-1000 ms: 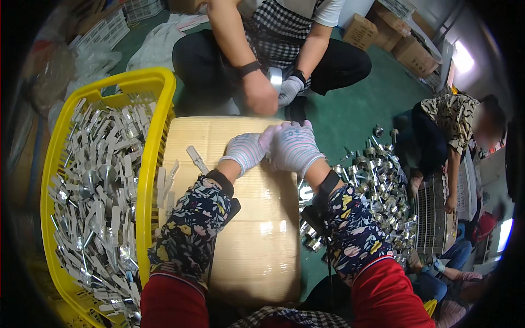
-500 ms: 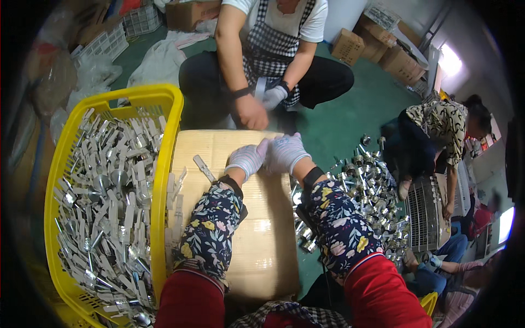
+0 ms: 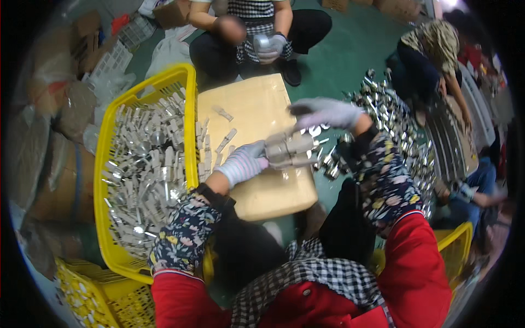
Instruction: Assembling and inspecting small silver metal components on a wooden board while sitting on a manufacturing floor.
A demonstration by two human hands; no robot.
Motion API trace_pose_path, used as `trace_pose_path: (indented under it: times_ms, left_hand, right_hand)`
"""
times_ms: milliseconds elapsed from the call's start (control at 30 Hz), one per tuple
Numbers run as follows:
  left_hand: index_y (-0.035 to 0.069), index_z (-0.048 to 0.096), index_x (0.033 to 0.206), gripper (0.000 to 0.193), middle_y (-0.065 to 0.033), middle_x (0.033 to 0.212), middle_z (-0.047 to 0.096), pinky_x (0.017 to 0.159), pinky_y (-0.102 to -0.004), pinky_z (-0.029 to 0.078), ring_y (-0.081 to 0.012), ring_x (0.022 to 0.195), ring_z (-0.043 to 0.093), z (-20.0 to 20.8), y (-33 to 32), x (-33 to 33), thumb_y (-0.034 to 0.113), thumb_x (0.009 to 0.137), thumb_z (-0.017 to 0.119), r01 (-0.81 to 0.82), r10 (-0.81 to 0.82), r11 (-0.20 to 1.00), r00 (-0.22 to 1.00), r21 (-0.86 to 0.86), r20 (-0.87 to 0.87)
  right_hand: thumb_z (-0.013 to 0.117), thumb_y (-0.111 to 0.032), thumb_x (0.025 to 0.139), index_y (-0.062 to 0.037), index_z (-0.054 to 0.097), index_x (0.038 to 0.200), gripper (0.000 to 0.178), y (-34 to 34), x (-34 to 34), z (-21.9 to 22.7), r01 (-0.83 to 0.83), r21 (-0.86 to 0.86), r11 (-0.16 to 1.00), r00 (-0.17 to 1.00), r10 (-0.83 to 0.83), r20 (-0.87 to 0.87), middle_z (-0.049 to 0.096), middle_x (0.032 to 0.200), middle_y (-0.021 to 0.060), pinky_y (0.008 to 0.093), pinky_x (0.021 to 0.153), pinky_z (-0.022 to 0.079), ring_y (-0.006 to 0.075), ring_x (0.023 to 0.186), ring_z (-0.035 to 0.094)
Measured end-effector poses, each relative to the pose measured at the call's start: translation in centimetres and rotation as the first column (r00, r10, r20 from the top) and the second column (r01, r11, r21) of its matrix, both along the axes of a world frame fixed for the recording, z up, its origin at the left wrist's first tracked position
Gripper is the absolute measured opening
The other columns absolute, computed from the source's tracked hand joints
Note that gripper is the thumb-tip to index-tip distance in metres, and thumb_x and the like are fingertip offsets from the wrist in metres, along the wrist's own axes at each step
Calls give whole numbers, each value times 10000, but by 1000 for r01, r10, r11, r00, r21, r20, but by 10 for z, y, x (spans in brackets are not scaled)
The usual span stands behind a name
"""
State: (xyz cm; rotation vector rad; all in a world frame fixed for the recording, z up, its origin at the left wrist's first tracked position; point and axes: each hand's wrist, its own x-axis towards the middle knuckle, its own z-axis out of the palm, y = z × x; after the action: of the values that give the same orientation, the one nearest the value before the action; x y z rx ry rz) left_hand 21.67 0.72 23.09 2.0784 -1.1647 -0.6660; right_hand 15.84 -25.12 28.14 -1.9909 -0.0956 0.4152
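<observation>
Over the cardboard box (image 3: 262, 197), my left hand (image 3: 243, 163), in a striped glove, grips a bundle of beige-grey handled pieces (image 3: 287, 148) side by side. Motion blurs the bundle, so their exact kind cannot be read. Above and right of it is my right hand (image 3: 331, 113), gloved, its fingers stretched leftward, apart from the bundle and with nothing visible in them. A few loose beige-grey pieces (image 3: 225, 140) lie on the box's left part. The yellow basket (image 3: 191, 126) left of the box is heaped with similar pieces with metal parts.
A pile of shiny metal parts (image 3: 396, 134) covers the floor at the right. Across the box, a seated person holds a roll of tape (image 3: 262, 42) in a gloved hand. Another person bends over a grey crate (image 3: 445, 139). A second yellow basket (image 3: 104, 290) stands at lower left.
My hands were together at the box's far edge; now they are apart and nearer, the left with a bundle showing. The view has shifted. The person opposite has drawn back from the box.
</observation>
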Motion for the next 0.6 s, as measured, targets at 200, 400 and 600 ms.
trace_pose_path:
  times_ms: [200,400,600]
  left_hand:
    - [73,511,865,153,-7,638,451,429,-170,293,-58,491,374,67,40,-90,184,761,523,-267,92,944,778,-194,-622]
    - [51,472,953,254,-19,608,437,390,-191,296,-88,467,382,82,54,-146,233,790,540,-383,-27,860,624,-336,-781]
    - [74,477,950,275,15,593,400,382,-195,281,-73,446,351,74,72,-179,307,828,556,-466,76,814,676,-346,-733]
  right_hand:
    - [536,-722,631,-142,274,1359,967,45,-118,-25,77,842,534,994,-103,-26,445,1253,62,343,878,391,170,1080,455]
    - [591,-622,689,-133,267,1361,891,89,-176,-10,-142,917,373,979,-86,187,438,1267,115,345,869,425,200,1062,493]
    - [677,-213,746,7,430,1220,578,128,-220,17,157,854,495,926,-375,48,598,966,129,269,739,480,162,838,593]
